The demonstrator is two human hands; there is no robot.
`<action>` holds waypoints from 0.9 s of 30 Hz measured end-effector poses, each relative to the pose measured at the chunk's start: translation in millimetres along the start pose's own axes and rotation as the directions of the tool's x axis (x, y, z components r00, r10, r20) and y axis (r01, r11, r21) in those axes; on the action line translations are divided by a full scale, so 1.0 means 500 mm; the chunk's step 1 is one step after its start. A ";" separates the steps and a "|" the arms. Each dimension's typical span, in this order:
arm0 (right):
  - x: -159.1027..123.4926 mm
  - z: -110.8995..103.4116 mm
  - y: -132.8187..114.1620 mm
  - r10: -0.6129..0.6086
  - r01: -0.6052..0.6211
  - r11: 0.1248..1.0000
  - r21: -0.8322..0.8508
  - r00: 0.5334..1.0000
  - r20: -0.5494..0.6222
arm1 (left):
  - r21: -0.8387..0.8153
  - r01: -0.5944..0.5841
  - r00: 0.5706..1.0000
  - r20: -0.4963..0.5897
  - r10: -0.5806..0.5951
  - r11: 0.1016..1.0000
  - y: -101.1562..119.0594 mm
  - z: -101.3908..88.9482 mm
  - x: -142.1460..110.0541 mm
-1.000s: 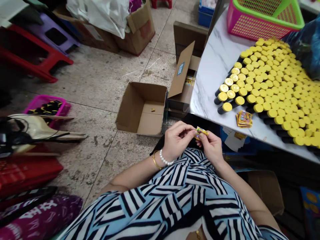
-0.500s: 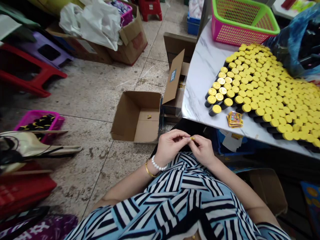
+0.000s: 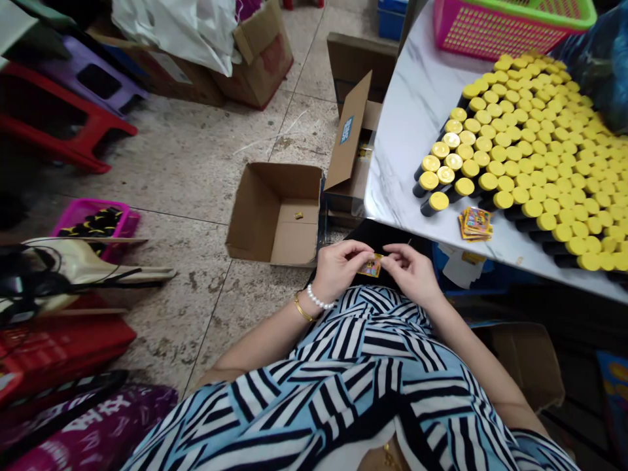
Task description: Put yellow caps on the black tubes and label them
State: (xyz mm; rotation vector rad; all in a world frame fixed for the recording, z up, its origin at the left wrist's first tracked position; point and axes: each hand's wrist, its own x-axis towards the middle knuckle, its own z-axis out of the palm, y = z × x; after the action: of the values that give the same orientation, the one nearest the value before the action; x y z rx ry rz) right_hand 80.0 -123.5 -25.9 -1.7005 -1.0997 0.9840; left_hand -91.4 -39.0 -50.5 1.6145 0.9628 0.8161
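My left hand (image 3: 341,268) and my right hand (image 3: 409,271) hold a small yellow printed card (image 3: 371,265) between their fingertips, above my lap. The card's print is too small to read. On the white marble table (image 3: 417,111) to the right stands a dense block of black bottles with yellow caps (image 3: 530,150). A small stack of similar printed cards (image 3: 475,224) lies on the table next to the block, just beyond my right hand.
An open cardboard box (image 3: 275,216) on the tiled floor holds a small yellow item (image 3: 298,214). Another open box (image 3: 348,150) stands beside it, under the table edge. A pink-and-green basket (image 3: 500,26) and a blue bag (image 3: 598,65) sit behind the bottles. Stools and bags crowd the left.
The card, mostly hidden in my fingers half a second ago, now shows flat between my hands. My hands have moved slightly apart, and the view has shifted slightly.
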 end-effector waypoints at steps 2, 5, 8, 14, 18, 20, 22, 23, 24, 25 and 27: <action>0.003 0.025 0.029 0.090 -0.119 0.977 0.177 0.982 0.164 | 0.008 -0.019 1.000 0.024 0.019 1.000 0.005 0.003 -0.003; 0.007 0.043 0.043 0.130 -0.173 0.942 0.288 0.978 0.160 | -0.057 -0.007 1.000 -0.017 0.006 0.998 0.012 0.003 -0.007; 0.006 0.043 0.039 0.149 -0.166 0.934 0.317 0.986 0.078 | -0.143 0.003 0.988 -0.151 -0.025 0.990 0.020 -0.004 -0.016; -0.009 0.044 0.039 0.116 -0.126 0.942 0.310 0.992 0.050 | -0.065 0.012 0.997 -0.069 -0.017 0.998 0.036 -0.009 -0.040; -0.013 0.044 0.032 0.096 -0.096 0.948 0.303 0.995 0.015 | -0.056 0.022 0.997 -0.069 -0.026 0.998 0.036 -0.007 -0.043; -0.014 0.041 0.028 0.087 -0.084 0.949 0.303 0.996 0.003 | -0.053 0.022 0.997 -0.070 -0.026 0.998 0.036 -0.008 -0.043; -0.015 0.040 0.027 0.082 -0.077 0.949 0.305 0.997 -0.006 | -0.060 0.029 0.997 -0.067 -0.033 0.998 0.035 -0.009 -0.044; -0.016 0.041 0.029 0.083 -0.077 0.949 0.305 0.997 -0.007 | -0.069 0.036 0.997 -0.065 -0.041 0.997 0.035 -0.010 -0.045; -0.017 0.041 0.031 0.085 -0.079 0.949 0.305 0.996 -0.007 | -0.079 0.044 0.997 -0.062 -0.049 0.996 0.035 -0.010 -0.045; -0.017 0.042 0.033 0.087 -0.081 0.949 0.303 0.996 -0.006 | -0.089 0.050 0.997 -0.056 -0.055 0.995 0.036 -0.010 -0.045; -0.019 0.045 0.038 0.081 -0.077 0.951 0.301 0.997 0.000 | -0.106 0.053 0.997 -0.041 -0.058 0.993 0.039 -0.010 -0.045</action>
State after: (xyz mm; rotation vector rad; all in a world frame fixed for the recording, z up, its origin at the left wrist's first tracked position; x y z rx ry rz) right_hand 61.5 -131.5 -49.1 -1.5084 -0.8298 1.1281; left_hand -102.1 -59.9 -31.6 1.4794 0.9761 0.8534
